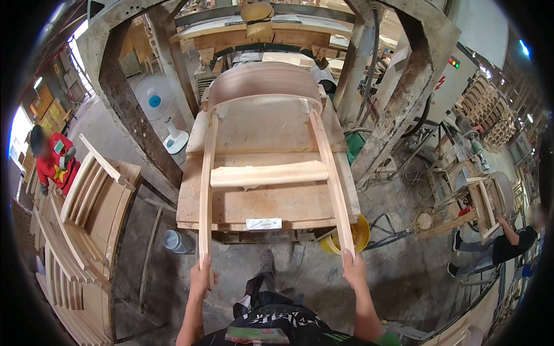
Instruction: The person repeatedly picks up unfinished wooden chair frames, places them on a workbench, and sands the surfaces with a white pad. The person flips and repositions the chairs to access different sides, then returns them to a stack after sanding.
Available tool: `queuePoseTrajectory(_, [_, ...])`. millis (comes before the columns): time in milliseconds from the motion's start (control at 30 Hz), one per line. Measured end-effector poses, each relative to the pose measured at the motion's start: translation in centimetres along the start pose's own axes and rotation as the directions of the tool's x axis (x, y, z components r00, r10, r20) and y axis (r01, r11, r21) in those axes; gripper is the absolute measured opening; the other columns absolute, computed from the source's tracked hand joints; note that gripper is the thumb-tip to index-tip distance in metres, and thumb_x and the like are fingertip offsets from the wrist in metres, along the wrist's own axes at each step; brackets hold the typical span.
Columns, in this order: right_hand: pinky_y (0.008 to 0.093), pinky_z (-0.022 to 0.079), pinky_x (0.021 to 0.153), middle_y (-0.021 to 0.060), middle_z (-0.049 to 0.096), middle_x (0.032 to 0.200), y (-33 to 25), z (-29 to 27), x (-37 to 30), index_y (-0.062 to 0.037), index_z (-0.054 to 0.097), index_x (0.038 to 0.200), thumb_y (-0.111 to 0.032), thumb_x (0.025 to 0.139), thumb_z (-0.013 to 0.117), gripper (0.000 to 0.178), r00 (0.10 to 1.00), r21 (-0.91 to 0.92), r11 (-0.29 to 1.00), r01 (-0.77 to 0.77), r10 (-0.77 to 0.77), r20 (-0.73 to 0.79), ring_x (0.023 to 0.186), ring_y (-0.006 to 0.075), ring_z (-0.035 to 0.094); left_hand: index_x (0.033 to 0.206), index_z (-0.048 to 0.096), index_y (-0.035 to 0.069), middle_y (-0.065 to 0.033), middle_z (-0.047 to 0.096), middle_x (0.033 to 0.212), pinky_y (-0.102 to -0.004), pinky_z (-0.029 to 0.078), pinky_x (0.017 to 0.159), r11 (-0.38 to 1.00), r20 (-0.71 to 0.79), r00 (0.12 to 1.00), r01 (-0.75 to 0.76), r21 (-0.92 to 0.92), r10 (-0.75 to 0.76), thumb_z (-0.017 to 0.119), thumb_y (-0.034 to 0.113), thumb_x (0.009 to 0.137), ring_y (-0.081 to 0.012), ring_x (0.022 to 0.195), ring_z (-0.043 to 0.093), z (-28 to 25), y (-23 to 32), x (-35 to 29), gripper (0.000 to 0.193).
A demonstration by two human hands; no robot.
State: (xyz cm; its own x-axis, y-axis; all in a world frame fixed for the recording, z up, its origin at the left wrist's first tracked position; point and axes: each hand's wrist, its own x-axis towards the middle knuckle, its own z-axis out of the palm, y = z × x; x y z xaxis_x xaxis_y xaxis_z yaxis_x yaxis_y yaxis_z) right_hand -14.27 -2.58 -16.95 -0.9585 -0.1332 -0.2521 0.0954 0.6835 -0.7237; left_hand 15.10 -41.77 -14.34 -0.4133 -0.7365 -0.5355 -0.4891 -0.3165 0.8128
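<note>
Wooden frame [268,174] sits over the counter [268,207] at 12 o'clock, curved panel [265,83], crossbar [254,175] and legs [206,190] apparently joined, remaining work indeterminate, left hand [202,278] (7 o'clock) and right hand [354,270] (5 o'clock) each gripping a leg.

Gap: between wooden legs [207,184], crossed by wooden rail [268,174] | Obstacles: metal posts [398,115] flanking worktable [265,205]

The bare left hand [201,277] is curled in a grip, its bare left forearm [192,320] rising from the lower edge. The bare right hand [354,270] grips likewise, well apart, its bare right forearm [366,314] angled slightly inward. The dark-clad torso [288,320] sits between both forearms.
</note>
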Motion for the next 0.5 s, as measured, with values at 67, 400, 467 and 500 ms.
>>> queuePoseTrajectory(67, [0.039,0.051,0.055,0.0133,0.065,0.075,-4.2,-0.5,1.7,0.0024,0.065,0.108,-0.053,0.104,0.057,0.056,0.998,0.038,0.999,-0.036,0.034,0.053,0.057,0.0249,0.066,0.119,0.065,0.002,-0.0098,0.066,0.071,-0.0292,0.044,0.042,1.0,-0.025,1.0,-0.014,0.003,0.014,0.059,0.057,0.103,-0.0158,0.053,0.064,0.4,2.1,1.1,0.057])
queuePoseTrajectory(400, [0.0279,0.042,0.04,0.0054,0.062,0.08,-11.1,1.9,7.5,-0.0024,0.065,0.116,-0.056,0.101,0.063,0.055,0.976,0.306,0.933,-0.19,0.146,0.162,0.048,0.0131,0.057,0.115,0.066,0.002,-0.0092,0.066,0.069,-0.0281,0.041,0.039,0.996,0.007,0.997,-0.079,-0.028,0.08,0.061,0.058,0.101,-0.0159,0.05,0.063,1.4,8.7,9.5,0.058])
queuePoseTrajectory(467, [0.0274,0.042,0.04,0.0055,0.062,0.08,-12.2,2.7,9.1,-0.0024,0.065,0.118,-0.055,0.101,0.064,0.056,0.972,0.326,0.92,-0.217,0.174,0.155,0.049,0.0127,0.056,0.114,0.066,0.002,-0.0084,0.065,0.068,-0.028,0.041,0.039,0.995,0.011,0.996,-0.084,-0.054,0.085,0.062,0.056,0.101,-0.0155,0.049,0.062,1.9,10.0,11.5,0.055])
queuePoseTrajectory(500, [0.0272,0.041,0.04,0.0056,0.062,0.08,-13.1,3.1,9.9,-0.0024,0.065,0.119,-0.055,0.101,0.064,0.056,0.971,0.337,0.914,-0.226,0.184,0.154,0.05,0.0125,0.056,0.113,0.067,0.003,-0.0077,0.064,0.067,-0.0281,0.041,0.04,0.994,0.005,0.996,-0.087,-0.064,0.088,0.063,0.053,0.102,-0.0151,0.049,0.061,2.2,10.8,12.4,0.052])
